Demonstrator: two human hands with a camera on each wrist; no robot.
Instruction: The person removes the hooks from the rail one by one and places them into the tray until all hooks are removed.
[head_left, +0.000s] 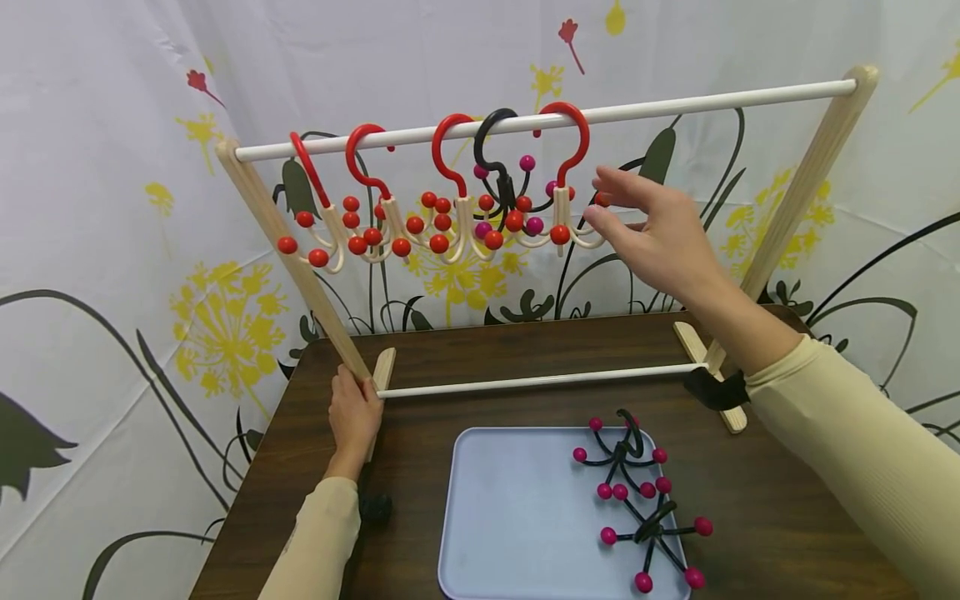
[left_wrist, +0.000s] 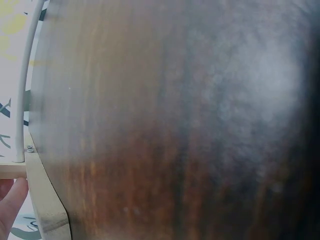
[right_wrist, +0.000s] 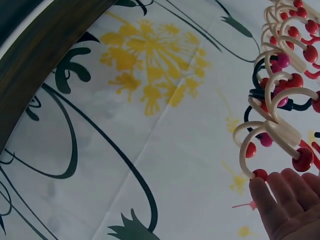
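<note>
My left hand [head_left: 356, 421] grips the left wooden post [head_left: 300, 267] of a rack near its foot. At the rack's right part my right hand [head_left: 660, 225] is raised with fingers extended, beside the rightmost red-hooked hanger [head_left: 562, 179], whose cream prongs end in red balls. In the right wrist view its fingertips lie by a red ball [right_wrist: 260, 174]; whether they touch is unclear. Several such hangers hang from the white top rod [head_left: 697, 103]. Among them is a black hanger [head_left: 495, 150] with magenta balls, partly hidden.
On the brown table [head_left: 420, 433] lies a pale blue tray [head_left: 517, 517]. Two black hangers with magenta balls, one upper [head_left: 621, 454] and one lower [head_left: 652, 529], lie over its right side. A white lower rod [head_left: 540, 382] joins the posts. A patterned curtain [head_left: 112, 208] hangs behind.
</note>
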